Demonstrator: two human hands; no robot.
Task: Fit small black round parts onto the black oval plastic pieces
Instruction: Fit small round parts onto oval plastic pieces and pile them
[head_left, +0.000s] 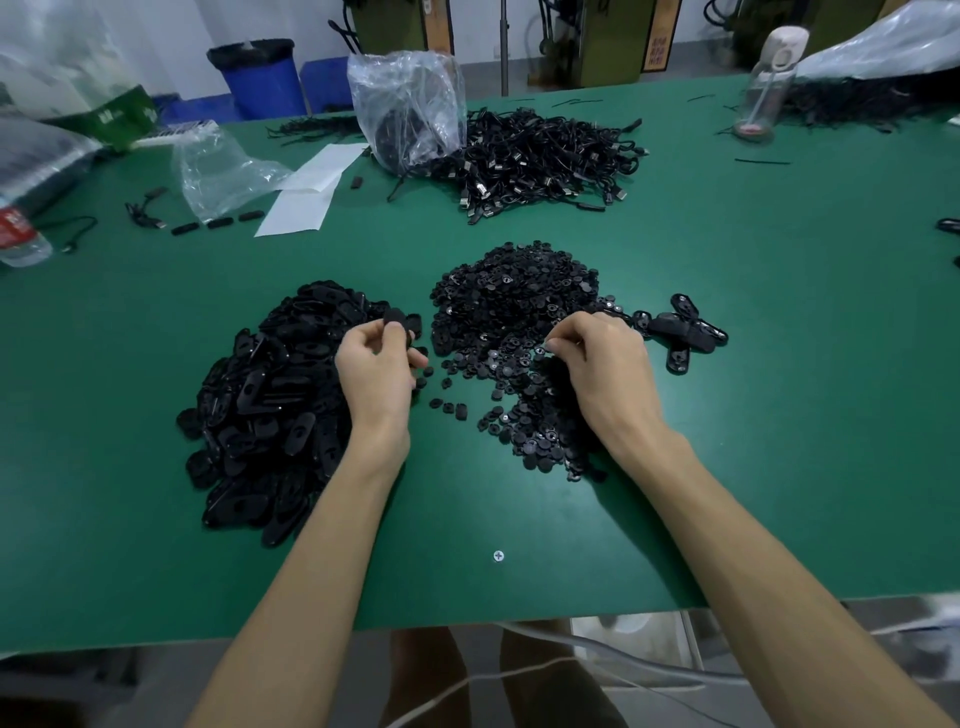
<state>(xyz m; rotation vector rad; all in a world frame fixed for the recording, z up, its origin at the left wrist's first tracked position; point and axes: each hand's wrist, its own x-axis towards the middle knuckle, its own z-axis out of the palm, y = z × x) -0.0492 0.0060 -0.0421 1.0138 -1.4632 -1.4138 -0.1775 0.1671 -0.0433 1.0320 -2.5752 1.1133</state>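
Green table (727, 415), white wall (171, 26), blue bin (265, 78), perhaps grey floor (156, 691).

Table (779, 415): oval-piece heap (270, 395) left of left fingers (374, 332); round-part heap (514, 301) beneath right fingers (571, 338); cable pile (545, 156) behind both heaps.

Two hands: left hand (376, 364), right hand (597, 358). One oval piece (396, 318) held. Two heaps past counting: black oval pieces (270, 405) at nine o'clock, small round parts (514, 306) at centre. One heap of cables (550, 156) at twelve. About five separate ovals (680, 330) at three. Two bottles: water bottle (18, 234) at ten, clear bottle (766, 78) at one. One screw (498, 556) at six
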